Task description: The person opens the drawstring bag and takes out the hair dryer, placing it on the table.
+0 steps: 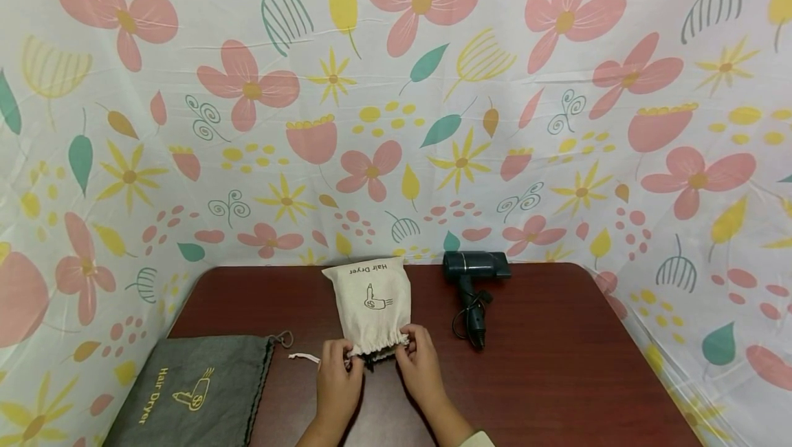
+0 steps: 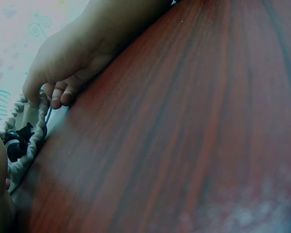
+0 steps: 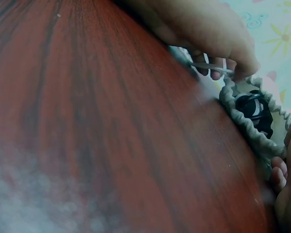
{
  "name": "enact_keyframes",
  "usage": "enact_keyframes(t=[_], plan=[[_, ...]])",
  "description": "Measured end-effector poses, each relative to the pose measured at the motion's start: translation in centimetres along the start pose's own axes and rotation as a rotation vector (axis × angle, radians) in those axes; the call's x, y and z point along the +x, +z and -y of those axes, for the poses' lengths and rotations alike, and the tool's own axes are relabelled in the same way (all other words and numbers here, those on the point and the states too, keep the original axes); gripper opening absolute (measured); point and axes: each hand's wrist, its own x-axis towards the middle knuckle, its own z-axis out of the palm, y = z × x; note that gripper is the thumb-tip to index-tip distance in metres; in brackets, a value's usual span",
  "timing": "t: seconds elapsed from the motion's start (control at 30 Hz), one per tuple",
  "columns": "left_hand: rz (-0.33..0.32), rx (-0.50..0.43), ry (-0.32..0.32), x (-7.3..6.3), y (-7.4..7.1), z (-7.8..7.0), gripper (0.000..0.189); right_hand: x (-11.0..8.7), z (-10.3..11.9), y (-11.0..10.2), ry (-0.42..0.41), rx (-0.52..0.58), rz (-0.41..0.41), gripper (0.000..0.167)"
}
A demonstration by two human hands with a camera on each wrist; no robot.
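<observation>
A cream drawstring bag [image 1: 374,309], printed "Hair Dryer" with a dryer outline, lies on the table with its gathered mouth toward me. My left hand [image 1: 337,382] pinches the left side of the mouth, and a white drawstring [image 1: 303,357] sticks out beside it. The right side of the rim is pinched by my right hand [image 1: 423,371]. Between the hands the mouth gapes. In the right wrist view, a black object with looped cord [image 3: 254,109] shows inside; most of it is hidden by the cloth.
A dark hair dryer [image 1: 473,296] with its cord bundled at the handle lies right of the bag. At the left, a grey drawstring bag [image 1: 192,392] printed "Hair Dryer" lies flat. The dark red table [image 1: 557,364] meets a flower-patterned cloth [image 1: 371,89] behind.
</observation>
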Motion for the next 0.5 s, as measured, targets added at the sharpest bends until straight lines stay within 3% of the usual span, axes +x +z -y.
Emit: enact_keyframes(t=[0.27, 0.5], plan=[[0.066, 0.024, -0.041, 0.03, -0.17, -0.07, 0.031, -0.14, 0.04, 0.01, 0.0, -0.009, 0.021, 0.034], [0.017, 0.023, -0.011, 0.06, 0.03, 0.13, 0.03, -0.07, -0.06, 0.05, 0.0, -0.021, 0.014, 0.032]])
